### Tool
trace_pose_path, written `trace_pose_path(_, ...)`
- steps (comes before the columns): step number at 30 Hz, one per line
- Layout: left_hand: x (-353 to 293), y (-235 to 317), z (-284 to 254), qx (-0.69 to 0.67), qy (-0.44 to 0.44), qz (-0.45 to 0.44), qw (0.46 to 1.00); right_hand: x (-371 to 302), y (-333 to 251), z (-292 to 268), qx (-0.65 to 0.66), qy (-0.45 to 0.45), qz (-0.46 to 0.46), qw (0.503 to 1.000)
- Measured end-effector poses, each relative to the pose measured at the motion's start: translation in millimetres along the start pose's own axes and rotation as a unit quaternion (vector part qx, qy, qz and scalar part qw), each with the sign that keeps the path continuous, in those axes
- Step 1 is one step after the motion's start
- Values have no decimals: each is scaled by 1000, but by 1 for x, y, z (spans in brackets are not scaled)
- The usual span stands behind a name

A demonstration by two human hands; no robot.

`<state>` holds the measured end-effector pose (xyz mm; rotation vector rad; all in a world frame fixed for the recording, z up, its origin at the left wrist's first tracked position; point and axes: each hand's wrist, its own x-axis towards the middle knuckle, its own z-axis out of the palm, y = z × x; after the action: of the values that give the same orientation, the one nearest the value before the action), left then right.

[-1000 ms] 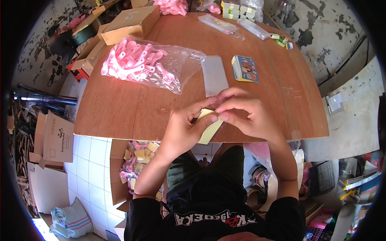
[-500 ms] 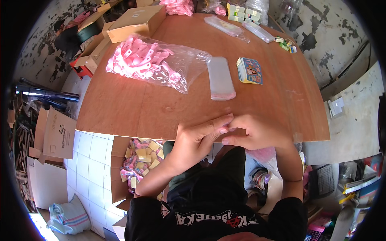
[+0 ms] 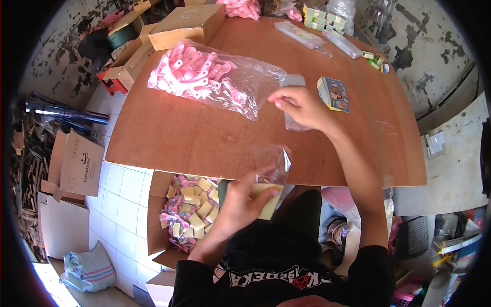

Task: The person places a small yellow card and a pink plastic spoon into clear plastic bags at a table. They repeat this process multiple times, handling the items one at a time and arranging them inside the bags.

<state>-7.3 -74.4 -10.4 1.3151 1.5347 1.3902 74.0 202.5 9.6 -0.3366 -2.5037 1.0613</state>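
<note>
1. The left hand (image 3: 239, 202) was closed, thumb on top, around a pale yellow card (image 3: 269, 209) with a clear sleeve (image 3: 279, 165) about it, just at the near edge of the table (image 3: 215, 135)
2. The sleeve's long axis ran away from the person, leaning slightly right, its clear end pointing over the table
3. The right hand (image 3: 302, 108) was half open, fingers bent and thumb slightly apart, with nothing seen in it; it hung over a stack of clear sleeves (image 3: 294, 80), and whether it touched them I could not tell
4. That stack also lay lengthwise away from the person, between a bag of pink scoops (image 3: 192, 77), loose end pointing right, and a stack of blue picture cards (image 3: 338, 95)
5. The table was brown wood, with a cardboard box (image 3: 186, 28) at its far left
6. Below stood an open carton (image 3: 159, 217) of packets (image 3: 197, 221) on white floor tiles (image 3: 123, 217); the walls (image 3: 440, 56) were peeling
</note>
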Motion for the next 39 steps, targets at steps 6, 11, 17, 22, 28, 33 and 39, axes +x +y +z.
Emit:
trace_pose_path(6,-11,-15,15,-29,-52,-3,998,60,21,50,-260,33,-129,956)
trace_pose_path(11,-11,-15,9,-28,-59,6,998,68,17,25,-256,-3,-52,965)
trace_pose_path(17,-5,-19,15,-56,-63,31,996,71,16,52,-223,61,-100,968)
trace_pose_path(22,3,-15,16,-67,-84,15,994,71,9,52,-364,17,-24,931)
trace_pose_path(28,10,-28,15,-116,-27,78,990,10,17,-4,-97,67,95,988)
trace_pose_path(33,17,-28,20,-177,-18,15,984,-60,-59,-31,224,167,146,949)
trace_pose_path(39,27,-25,38,-133,-52,66,988,-99,-86,-10,361,148,121,913)
